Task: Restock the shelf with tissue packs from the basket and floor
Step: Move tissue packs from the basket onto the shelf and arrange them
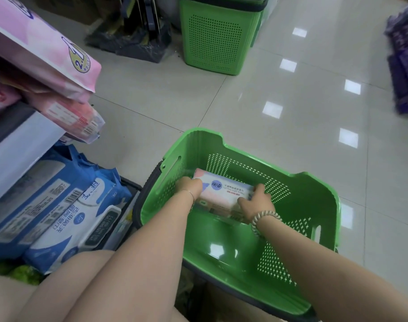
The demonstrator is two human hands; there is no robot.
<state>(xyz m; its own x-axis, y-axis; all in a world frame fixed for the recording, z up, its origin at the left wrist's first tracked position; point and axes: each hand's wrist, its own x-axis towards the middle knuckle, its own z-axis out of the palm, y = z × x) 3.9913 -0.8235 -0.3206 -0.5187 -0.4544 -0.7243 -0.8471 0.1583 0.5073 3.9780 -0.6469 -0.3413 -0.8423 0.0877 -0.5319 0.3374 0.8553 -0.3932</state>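
Observation:
A pink and white tissue pack (223,192) lies inside the green basket (314,189) on the floor in front of me. My left hand (189,185) grips the pack's left end and my right hand (256,202) grips its right end; both reach down into the basket. A second pack seems to lie under it, mostly hidden. On the left, the shelf (19,140) carries pink packs (47,49) on top and blue and white packs (59,205) below.
A stack of green baskets (219,36) stands at the back beside black items (138,31). Purple packs (405,66) lie on the tiled floor at the far right. My knees fill the lower left. A cardboard box (221,305) sits under the basket's near edge.

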